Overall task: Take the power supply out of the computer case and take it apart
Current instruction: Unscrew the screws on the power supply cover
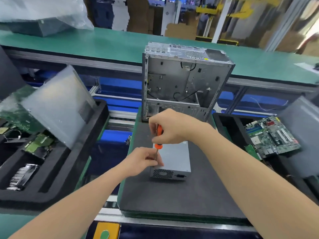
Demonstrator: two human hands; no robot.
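The power supply point(174, 157), a grey metal box, lies flat on the dark foam mat point(172, 200), roughly at its middle, with its vent grille and socket face turned toward the near side. The right hand point(170, 126) is clenched around the orange handle of a screwdriver point(159, 130), which stands almost upright over the left edge of the box's top. The left hand point(143, 159) pinches the thin metal shaft low down, its fingertips resting on the top of the box by its near left corner; the tip itself is hidden behind those fingers. The computer case point(181, 80) stands upright at the far edge of the mat, its open side facing near, bare metal and a few loose black cables inside; it sits just beyond the right hand and apart from the power supply. Open mat shows on the near side of the box and to its right, with a narrower strip to its left before the mat's green-trimmed edge. To the left, across a gap, a black foam tray point(57, 178) holds circuit boards and a plastic-wrapped panel point(57, 104) leaning tilted. To the right another black tray point(224, 121) carries a motherboard point(272, 135). A green bench point(103, 44) runs across the far side behind the case.
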